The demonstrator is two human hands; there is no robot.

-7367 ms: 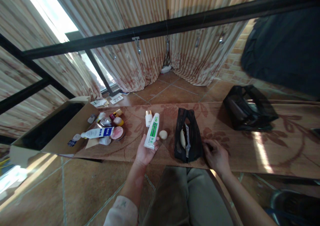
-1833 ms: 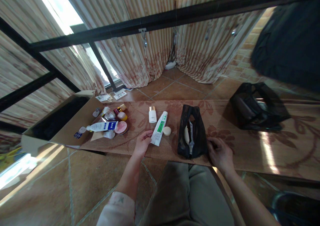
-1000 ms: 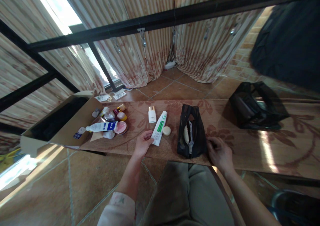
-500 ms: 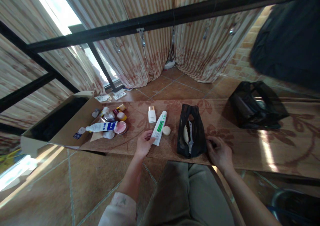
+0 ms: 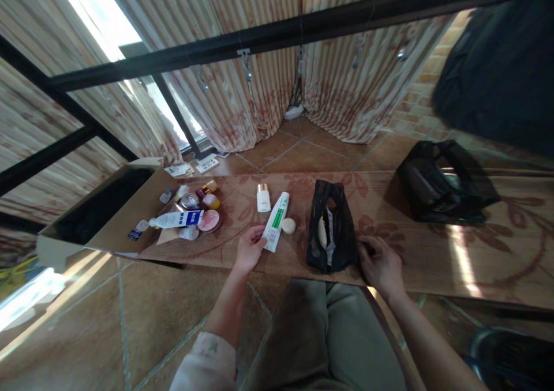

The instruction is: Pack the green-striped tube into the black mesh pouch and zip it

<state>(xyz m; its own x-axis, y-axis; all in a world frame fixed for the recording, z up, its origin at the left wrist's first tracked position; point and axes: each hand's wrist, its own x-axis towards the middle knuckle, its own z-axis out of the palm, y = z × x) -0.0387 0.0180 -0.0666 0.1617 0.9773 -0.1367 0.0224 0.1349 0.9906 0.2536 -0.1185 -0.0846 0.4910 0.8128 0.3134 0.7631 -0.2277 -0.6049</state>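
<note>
My left hand point(image 5: 250, 249) is closed at the crimped end of a white and green squeeze tube point(image 5: 275, 224), thumb on top. The tube lies slanted, its capped end pointing away from me. Beside it are a small round cream-coloured jar point(image 5: 288, 226) and a white bottle with a gold cap point(image 5: 262, 199). A black mesh bag point(image 5: 341, 247) stands upright with its top open, showing a pale packet inside. Against the bag's right side, my right hand point(image 5: 381, 264) has its fingers curled in; what they grip, if anything, is hidden.
At the left, several cosmetics crowd together, with a blue and white tube point(image 5: 177, 219) and a pink-lidded jar point(image 5: 209, 221). An open cardboard box point(image 5: 125, 212) stands beyond them. Another black mesh bag point(image 5: 445, 189) sits on the cloth-covered bench point(image 5: 511, 247) at the right.
</note>
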